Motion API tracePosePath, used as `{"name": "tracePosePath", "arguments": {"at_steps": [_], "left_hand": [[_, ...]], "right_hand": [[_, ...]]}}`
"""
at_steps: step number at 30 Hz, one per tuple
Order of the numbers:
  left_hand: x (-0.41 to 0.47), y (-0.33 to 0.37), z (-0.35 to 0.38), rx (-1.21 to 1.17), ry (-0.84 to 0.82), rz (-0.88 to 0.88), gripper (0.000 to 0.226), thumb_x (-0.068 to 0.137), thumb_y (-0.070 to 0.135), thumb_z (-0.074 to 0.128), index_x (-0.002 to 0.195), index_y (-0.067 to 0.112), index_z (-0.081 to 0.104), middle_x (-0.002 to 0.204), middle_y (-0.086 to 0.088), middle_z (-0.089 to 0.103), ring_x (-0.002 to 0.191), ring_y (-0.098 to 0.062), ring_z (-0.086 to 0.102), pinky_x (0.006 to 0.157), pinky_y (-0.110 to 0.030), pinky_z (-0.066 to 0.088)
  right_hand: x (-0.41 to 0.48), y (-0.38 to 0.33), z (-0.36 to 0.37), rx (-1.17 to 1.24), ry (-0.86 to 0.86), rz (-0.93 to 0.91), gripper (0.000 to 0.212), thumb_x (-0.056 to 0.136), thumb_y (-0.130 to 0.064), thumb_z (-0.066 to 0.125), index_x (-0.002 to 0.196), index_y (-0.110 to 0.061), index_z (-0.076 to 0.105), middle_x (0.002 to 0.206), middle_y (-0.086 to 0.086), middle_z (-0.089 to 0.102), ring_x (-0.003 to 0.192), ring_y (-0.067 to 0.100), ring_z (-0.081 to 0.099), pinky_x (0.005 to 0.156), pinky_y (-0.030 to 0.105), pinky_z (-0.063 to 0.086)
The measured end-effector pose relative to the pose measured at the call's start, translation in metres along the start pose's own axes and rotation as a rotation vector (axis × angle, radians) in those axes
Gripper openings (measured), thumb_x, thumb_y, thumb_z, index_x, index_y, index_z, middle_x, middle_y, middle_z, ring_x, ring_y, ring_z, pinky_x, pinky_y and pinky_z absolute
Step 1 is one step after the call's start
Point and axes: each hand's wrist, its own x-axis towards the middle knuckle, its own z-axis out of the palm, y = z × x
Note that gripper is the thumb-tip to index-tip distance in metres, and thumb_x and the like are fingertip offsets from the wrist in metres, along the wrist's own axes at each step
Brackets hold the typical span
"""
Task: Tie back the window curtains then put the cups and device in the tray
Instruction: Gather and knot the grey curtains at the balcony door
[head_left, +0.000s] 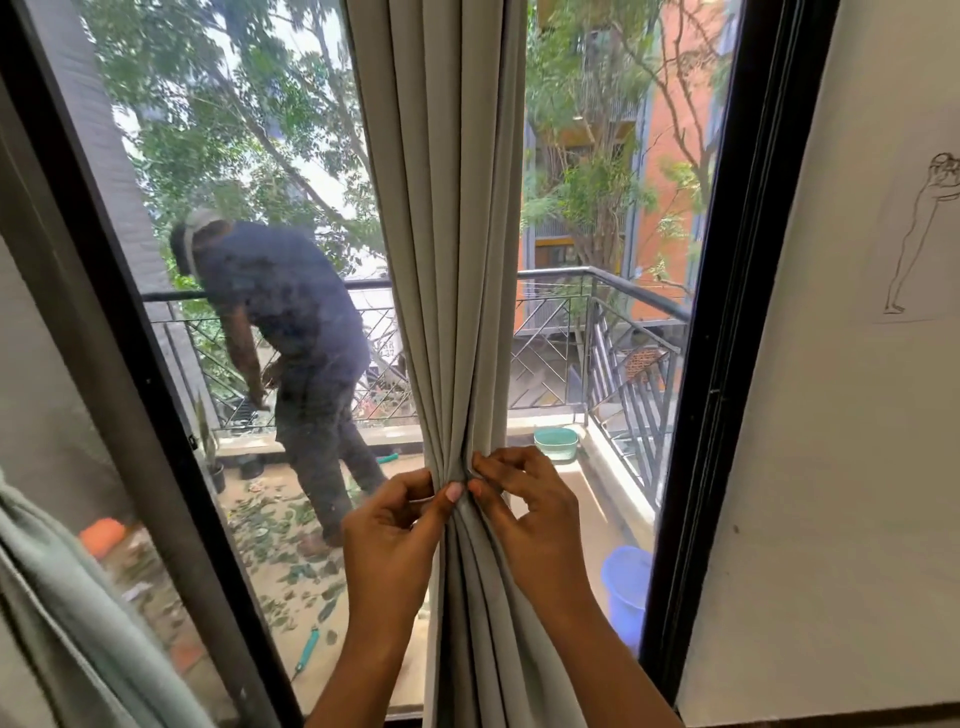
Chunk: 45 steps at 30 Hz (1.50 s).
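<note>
The beige curtain (457, 260) hung in the middle of the black window frame (727, 312), its folds gathered to a narrow waist. My left hand (389, 525) and my right hand (535, 504) met at that waist with fingers curled, each hand pinching the bunched cloth from its own side between thumb and fingertips. Outside, a person (291, 338) bent over on the balcony (582, 499), a blue bucket (626, 582) stood near the frame, and a drawing (919, 234) was on the wall (831, 467) at the right.
</note>
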Motion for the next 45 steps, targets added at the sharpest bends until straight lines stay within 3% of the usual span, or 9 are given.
{"name": "tracePosePath", "arguments": {"at_steps": [4,8,11,16,20,26,31,38,45], "left_hand": [[0.008,-0.003,-0.006,0.014,-0.045,-0.003,0.014,0.078,0.003,0.073,0.089,0.011,0.074,0.081,-0.004,0.076,0.078,-0.02,0.073,0.074,-0.03,0.059],[0.014,-0.007,-0.011,0.049,-0.094,-0.012,0.012,0.077,0.008,0.075,0.087,0.013,0.072,0.077,-0.003,0.074,0.074,-0.017,0.072,0.072,-0.031,0.058],[0.016,-0.01,-0.011,0.086,-0.086,-0.004,0.012,0.076,0.011,0.078,0.085,0.015,0.071,0.075,-0.004,0.073,0.071,-0.016,0.07,0.069,-0.028,0.057],[0.02,-0.013,-0.014,0.133,-0.131,0.034,0.01,0.077,0.012,0.077,0.084,0.015,0.071,0.076,0.0,0.073,0.07,-0.02,0.07,0.066,-0.025,0.055],[0.024,-0.014,-0.02,0.117,-0.17,0.043,0.009,0.077,0.012,0.077,0.084,0.015,0.072,0.075,-0.001,0.073,0.07,-0.02,0.071,0.066,-0.025,0.056],[0.023,-0.015,-0.016,0.055,-0.202,0.007,0.014,0.076,0.015,0.075,0.082,0.027,0.073,0.075,0.006,0.075,0.073,-0.012,0.071,0.077,-0.038,0.058],[0.02,-0.011,-0.018,-0.121,-0.373,-0.166,0.022,0.089,0.021,0.056,0.097,0.031,0.074,0.093,0.009,0.076,0.093,-0.009,0.07,0.082,-0.027,0.057],[0.03,-0.016,-0.026,-0.133,-0.582,-0.297,0.039,0.086,0.033,0.047,0.118,0.02,0.065,0.114,0.0,0.071,0.113,-0.013,0.063,0.09,-0.044,0.054],[0.028,-0.022,-0.021,-0.14,-0.594,-0.292,0.036,0.096,0.003,0.045,0.114,0.025,0.066,0.121,0.004,0.068,0.112,-0.008,0.062,0.084,-0.033,0.057]], "right_hand": [[-0.004,-0.001,-0.001,-0.134,-0.082,-0.052,0.037,0.085,-0.031,0.055,0.121,-0.026,0.062,0.109,-0.007,0.057,0.104,0.001,0.051,0.09,0.003,0.036],[-0.006,-0.001,-0.007,-0.107,-0.163,-0.009,0.043,0.087,-0.028,0.056,0.129,-0.038,0.051,0.107,-0.01,0.057,0.1,0.0,0.056,0.079,0.015,0.051],[-0.004,-0.004,-0.005,-0.138,-0.067,0.073,0.04,0.08,-0.023,0.068,0.116,-0.039,0.062,0.088,-0.015,0.058,0.084,0.003,0.063,0.069,0.026,0.056],[0.0,-0.012,-0.005,-0.153,-0.126,0.217,0.036,0.077,-0.011,0.073,0.097,-0.037,0.058,0.073,-0.013,0.057,0.069,0.002,0.057,0.066,0.013,0.048],[0.014,-0.021,-0.016,0.097,-0.344,0.367,0.031,0.084,-0.006,0.067,0.095,-0.034,0.061,0.074,-0.007,0.061,0.073,0.014,0.062,0.071,0.034,0.058],[0.012,-0.018,-0.016,0.051,-0.174,0.295,0.024,0.077,-0.01,0.076,0.094,-0.025,0.069,0.099,-0.002,0.067,0.094,0.003,0.063,0.072,0.014,0.05],[0.007,-0.016,-0.019,0.104,-0.164,0.383,0.044,0.07,-0.016,0.081,0.112,-0.015,0.069,0.103,-0.004,0.072,0.097,0.006,0.066,0.081,0.023,0.055],[0.004,-0.013,-0.011,-0.122,0.023,0.325,0.029,0.075,-0.024,0.078,0.102,-0.027,0.069,0.092,-0.015,0.07,0.09,-0.003,0.064,0.079,0.023,0.055],[0.007,-0.017,-0.021,-0.165,-0.02,0.339,0.04,0.069,-0.033,0.081,0.107,-0.024,0.071,0.09,-0.021,0.065,0.094,-0.002,0.063,0.085,0.022,0.052]]}}
